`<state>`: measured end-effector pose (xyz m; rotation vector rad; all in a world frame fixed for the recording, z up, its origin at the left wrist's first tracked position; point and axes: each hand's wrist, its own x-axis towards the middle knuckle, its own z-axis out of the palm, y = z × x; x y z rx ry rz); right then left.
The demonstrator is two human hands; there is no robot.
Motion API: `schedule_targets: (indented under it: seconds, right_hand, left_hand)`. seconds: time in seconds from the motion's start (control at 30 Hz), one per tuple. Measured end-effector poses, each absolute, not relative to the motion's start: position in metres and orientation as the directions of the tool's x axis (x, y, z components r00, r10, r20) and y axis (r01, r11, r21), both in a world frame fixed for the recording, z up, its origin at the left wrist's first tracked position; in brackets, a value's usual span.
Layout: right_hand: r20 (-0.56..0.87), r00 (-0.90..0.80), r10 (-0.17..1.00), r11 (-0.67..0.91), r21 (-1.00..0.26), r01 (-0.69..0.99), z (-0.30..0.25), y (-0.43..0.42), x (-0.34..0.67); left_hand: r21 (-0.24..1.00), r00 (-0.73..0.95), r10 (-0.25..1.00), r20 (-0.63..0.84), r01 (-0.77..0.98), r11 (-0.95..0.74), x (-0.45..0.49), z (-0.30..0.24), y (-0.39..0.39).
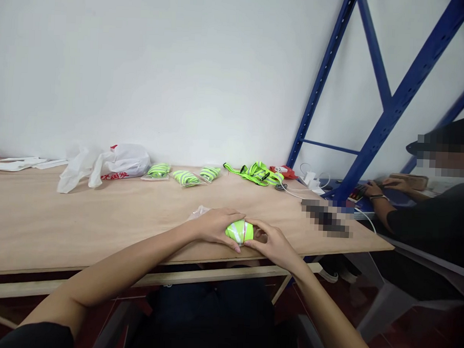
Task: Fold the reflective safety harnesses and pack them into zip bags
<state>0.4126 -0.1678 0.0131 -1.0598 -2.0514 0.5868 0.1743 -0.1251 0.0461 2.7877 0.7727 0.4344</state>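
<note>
Between my hands, close to the table's front edge, is a folded fluorescent yellow-green reflective strap bundle [235, 229] with silver stripes and a thin red line across it. My left hand [219, 227] grips its left side, thumb in front and fingers behind. From the right, my right hand [269, 241] pinches the other end between thumb and fingers. A crumpled clear plastic bag [198, 212] lies just behind my left wrist, partly hidden by it.
Several bagged reflective bundles [186, 178] lie toward the wall. Beside them are a white plastic bag [127, 160] and loose reflective straps [259, 172]. A blue metal rack [372, 134] rises at the right, with cables nearby. A co-worker [434, 213] sits beyond it.
</note>
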Motion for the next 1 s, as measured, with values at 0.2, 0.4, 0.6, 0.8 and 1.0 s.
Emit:
schedule_targets:
  seconds: [0.2, 0.4, 0.6, 0.8, 1.0]
  right_hand:
    - [0.401, -0.338, 0.852, 0.521, -0.717, 0.463, 0.003, -0.160, 0.408]
    - [0.379, -0.291, 0.878, 0.477, -0.741, 0.473, 0.007, -0.164, 0.401]
    - [0.407, -0.419, 0.812, 0.579, -0.652, 0.488, 0.013, -0.170, 0.400]
    - [0.566, -0.365, 0.739, 0.673, -0.623, 0.399, 0.006, -0.170, 0.386]
    - [0.635, -0.323, 0.702, 0.707, -0.562, 0.430, 0.003, -0.170, 0.380]
  left_hand:
    - [0.235, 0.827, 0.518, 0.219, 0.471, -0.850, 0.180, 0.047, -0.125]
    - [0.278, 0.841, 0.497, 0.215, 0.435, -0.856, 0.173, 0.050, -0.122]
    - [0.259, 0.826, 0.557, 0.089, 0.520, -0.814, 0.161, 0.058, -0.121]
    - [0.258, 0.849, 0.496, 0.184, 0.445, -0.858, 0.170, 0.055, -0.122]
    - [0.290, 0.863, 0.451, 0.227, 0.382, -0.878, 0.175, 0.061, -0.123]
